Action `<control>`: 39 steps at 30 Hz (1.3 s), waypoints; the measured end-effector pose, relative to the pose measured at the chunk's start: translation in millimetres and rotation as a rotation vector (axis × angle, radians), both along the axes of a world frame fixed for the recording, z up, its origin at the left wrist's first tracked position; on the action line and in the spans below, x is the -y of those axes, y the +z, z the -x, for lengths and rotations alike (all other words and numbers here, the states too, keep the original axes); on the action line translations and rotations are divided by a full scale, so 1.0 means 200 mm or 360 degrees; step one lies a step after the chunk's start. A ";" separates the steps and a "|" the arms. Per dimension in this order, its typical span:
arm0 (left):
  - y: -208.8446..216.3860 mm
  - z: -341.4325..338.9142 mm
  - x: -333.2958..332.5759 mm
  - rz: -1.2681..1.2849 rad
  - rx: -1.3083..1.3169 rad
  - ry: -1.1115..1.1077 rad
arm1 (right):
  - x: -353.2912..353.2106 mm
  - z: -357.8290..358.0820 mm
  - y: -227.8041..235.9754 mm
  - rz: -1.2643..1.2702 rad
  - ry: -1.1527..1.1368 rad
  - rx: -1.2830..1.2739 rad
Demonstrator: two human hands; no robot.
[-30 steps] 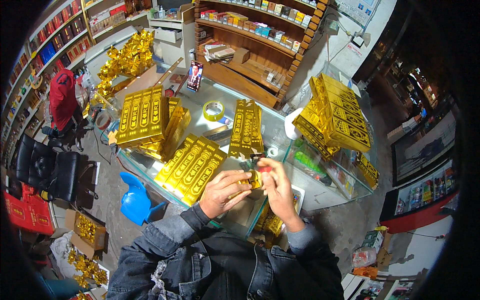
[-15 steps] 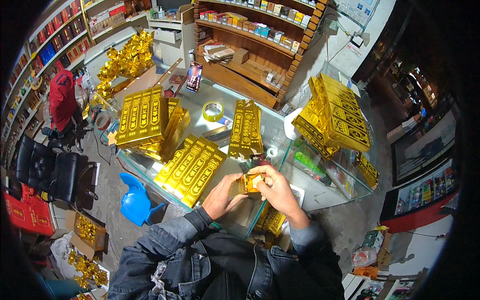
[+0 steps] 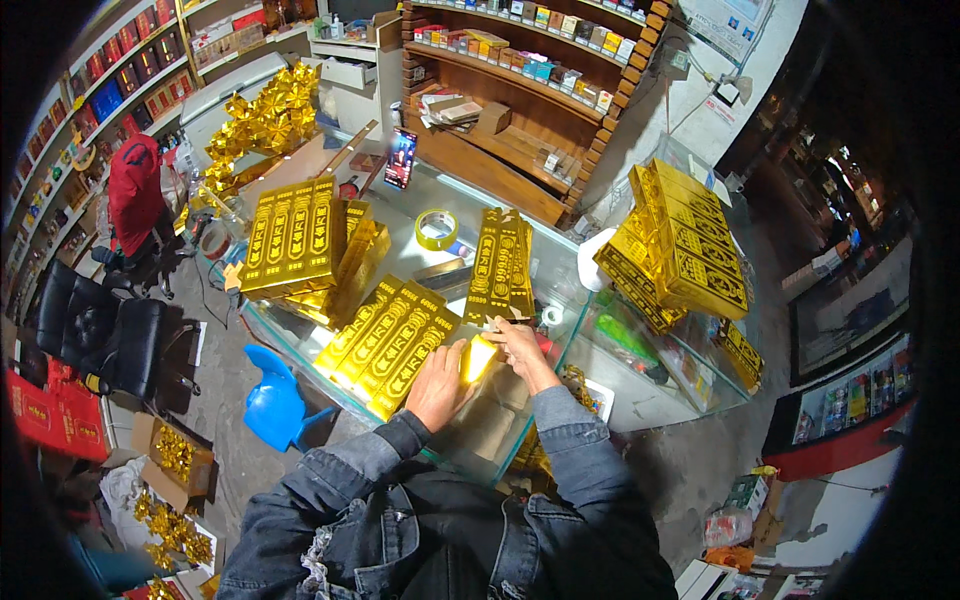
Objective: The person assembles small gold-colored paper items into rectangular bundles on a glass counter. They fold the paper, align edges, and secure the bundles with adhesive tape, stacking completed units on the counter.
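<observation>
Low over the glass counter, my left hand [image 3: 436, 388] is closed along the side of a shiny gold paper box [image 3: 478, 360], whose face glares in the light. My right hand [image 3: 522, 352] is just beyond and to the right, its fingers bent together near the box's far end. Whatever they pinch is too small to make out. Past these fingertips lies a stack of flat gold printed sheets [image 3: 500, 262]. Left of my left hand, a row of finished-looking gold bar-shaped boxes [image 3: 392, 340] rests on the counter.
More gold boxes are piled at the left [image 3: 290, 240] and right [image 3: 695, 240] of the glass counter [image 3: 400, 212]. A yellow tape roll [image 3: 436, 230] and a lit phone [image 3: 401, 158] stand beyond. A blue plastic chair [image 3: 275, 400] is at the counter's left side.
My right hand has left its grip on the gold box's top and moved a little away, toward the sheets. The box has tilted upright in my left hand. The view has shifted slightly.
</observation>
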State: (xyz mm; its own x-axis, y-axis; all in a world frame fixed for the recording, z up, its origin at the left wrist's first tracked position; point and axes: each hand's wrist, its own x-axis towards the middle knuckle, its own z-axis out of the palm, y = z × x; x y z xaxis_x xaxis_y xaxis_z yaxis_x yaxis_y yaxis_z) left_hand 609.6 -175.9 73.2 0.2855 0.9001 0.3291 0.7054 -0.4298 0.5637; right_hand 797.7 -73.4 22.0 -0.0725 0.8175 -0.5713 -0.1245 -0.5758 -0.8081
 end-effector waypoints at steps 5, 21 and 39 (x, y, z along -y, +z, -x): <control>-0.07 0.02 -0.05 0.0071 -0.0041 0.0018 | 0.05 0.00 0.15 -0.0288 -0.0080 0.0130; 0.34 0.13 -0.16 0.1306 0.2253 -0.0816 | 0.73 -0.11 0.49 -0.0505 0.0500 -0.0227; 0.44 -0.03 0.09 0.0569 0.1357 -0.0395 | 0.57 0.07 1.00 -0.1199 0.0579 0.0651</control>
State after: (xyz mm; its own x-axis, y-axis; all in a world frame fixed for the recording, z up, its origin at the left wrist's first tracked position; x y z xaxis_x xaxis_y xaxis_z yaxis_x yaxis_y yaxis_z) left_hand 615.6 -194.4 160.8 0.2730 0.9337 0.2318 -0.0913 -0.2147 0.9724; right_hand 783.2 -188.2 221.8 -0.3071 0.9496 0.0630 0.3374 0.1706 -0.9258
